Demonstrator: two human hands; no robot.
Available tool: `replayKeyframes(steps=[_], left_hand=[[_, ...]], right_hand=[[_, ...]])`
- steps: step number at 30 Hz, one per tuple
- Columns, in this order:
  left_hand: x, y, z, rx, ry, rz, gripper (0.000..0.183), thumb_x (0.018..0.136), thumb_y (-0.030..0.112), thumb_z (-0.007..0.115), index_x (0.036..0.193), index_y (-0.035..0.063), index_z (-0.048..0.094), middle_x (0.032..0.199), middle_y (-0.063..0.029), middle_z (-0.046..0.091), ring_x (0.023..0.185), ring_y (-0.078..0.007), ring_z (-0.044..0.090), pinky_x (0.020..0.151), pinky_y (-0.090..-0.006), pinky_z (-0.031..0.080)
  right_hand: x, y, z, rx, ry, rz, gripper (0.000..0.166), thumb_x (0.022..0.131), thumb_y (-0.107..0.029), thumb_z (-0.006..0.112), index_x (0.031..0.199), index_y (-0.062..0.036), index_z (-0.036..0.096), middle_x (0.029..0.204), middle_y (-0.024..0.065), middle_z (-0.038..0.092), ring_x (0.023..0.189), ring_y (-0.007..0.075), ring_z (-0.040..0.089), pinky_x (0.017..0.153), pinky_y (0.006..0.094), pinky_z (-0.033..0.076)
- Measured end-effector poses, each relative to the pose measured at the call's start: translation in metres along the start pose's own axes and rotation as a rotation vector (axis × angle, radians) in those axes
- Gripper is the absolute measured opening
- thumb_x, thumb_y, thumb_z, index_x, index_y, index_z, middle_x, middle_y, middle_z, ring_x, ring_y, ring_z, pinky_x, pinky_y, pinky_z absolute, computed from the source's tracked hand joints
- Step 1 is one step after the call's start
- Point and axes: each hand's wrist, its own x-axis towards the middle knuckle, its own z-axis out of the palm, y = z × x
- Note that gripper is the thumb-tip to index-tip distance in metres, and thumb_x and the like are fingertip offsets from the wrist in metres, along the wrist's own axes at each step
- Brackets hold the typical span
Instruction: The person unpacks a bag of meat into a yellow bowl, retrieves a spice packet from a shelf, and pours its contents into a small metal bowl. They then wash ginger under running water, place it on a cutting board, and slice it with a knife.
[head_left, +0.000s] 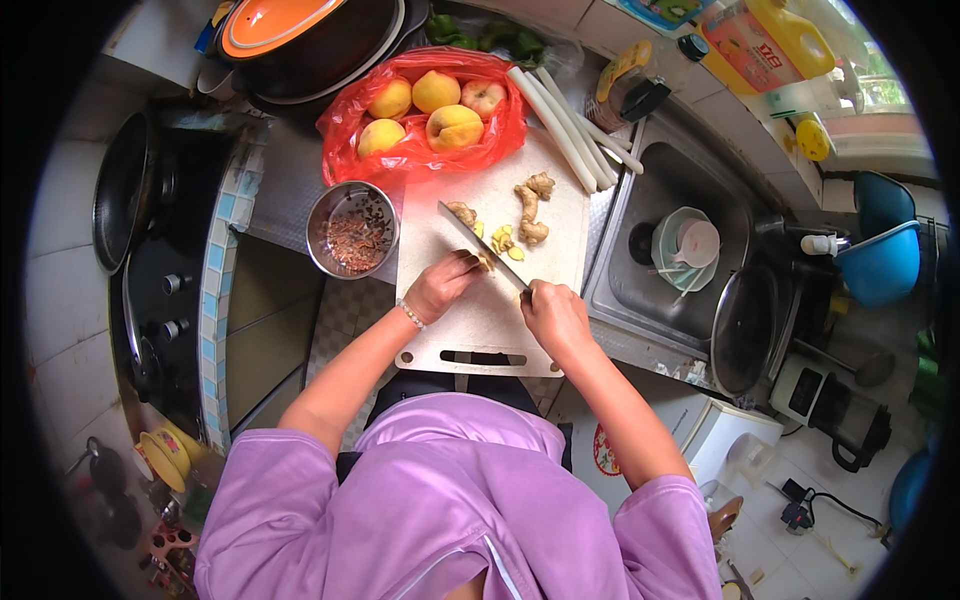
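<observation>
My right hand (556, 319) grips the handle of a kitchen knife (484, 246), its blade slanting up and left across the cutting board (457, 319). Against the near side of the blade, my left hand (446, 283) holds a piece of ginger (486, 261) with its fingertips. Several thin ginger slices (506, 241) lie just past the blade. A larger knobbly ginger root (531, 210) rests farther right on the board, and another ginger piece (463, 213) sits near the knife tip, partly hidden by the blade.
Left of the board stands a metal bowl (315, 232) of reddish dried bits. Peaches (454, 127) fill a red plastic bag (337, 150) at the back, beside white stalks (555, 124). At right is a steel sink (611, 277) holding small bowls (697, 241); at left, a stove (176, 330).
</observation>
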Motion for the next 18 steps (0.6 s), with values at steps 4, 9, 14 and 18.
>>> replayKeyframes(steps=[4,9,14,18], left_hand=[[-0.001,-0.001,0.003,-0.002,0.030,0.010,0.024,0.072,-0.001,0.060,0.094,-0.0014,0.066,0.101,-0.0122,0.065,0.096,-0.0293,0.062,0.084,-0.0355,0.053],[-0.003,-0.003,0.002,0.016,-0.006,-0.021,0.022,0.071,-0.001,0.059,0.092,-0.0006,0.067,0.101,-0.0121,0.064,0.094,-0.0277,0.062,0.082,-0.0354,0.052],[-0.004,0.004,0.000,0.023,0.000,-0.042,0.023,0.069,-0.001,0.060,0.091,-0.0008,0.066,0.102,-0.0119,0.063,0.094,-0.0281,0.061,0.080,-0.0341,0.052],[0.008,0.002,-0.001,-0.015,0.053,-0.030,0.022,0.071,-0.002,0.063,0.092,-0.0024,0.065,0.098,-0.0125,0.064,0.091,-0.0290,0.062,0.078,-0.0345,0.053]], right_hand=[[-0.006,0.003,-0.002,-0.068,-0.043,-0.063,0.011,0.077,-0.010,0.057,0.074,-0.0002,0.061,0.070,0.0236,0.063,0.069,0.0402,0.064,0.064,0.0473,0.051],[0.004,-0.001,0.010,-0.068,-0.072,-0.040,0.013,0.080,-0.010,0.055,0.077,0.0010,0.060,0.072,0.0251,0.062,0.072,0.0426,0.062,0.066,0.0487,0.050],[0.011,-0.001,0.031,0.036,0.012,0.014,0.014,0.081,-0.013,0.056,0.078,-0.0002,0.061,0.072,0.0240,0.062,0.071,0.0420,0.062,0.067,0.0483,0.050],[0.006,-0.008,0.005,0.036,-0.024,0.028,0.016,0.081,-0.015,0.058,0.078,-0.0005,0.061,0.071,0.0242,0.062,0.071,0.0416,0.062,0.067,0.0482,0.050]])
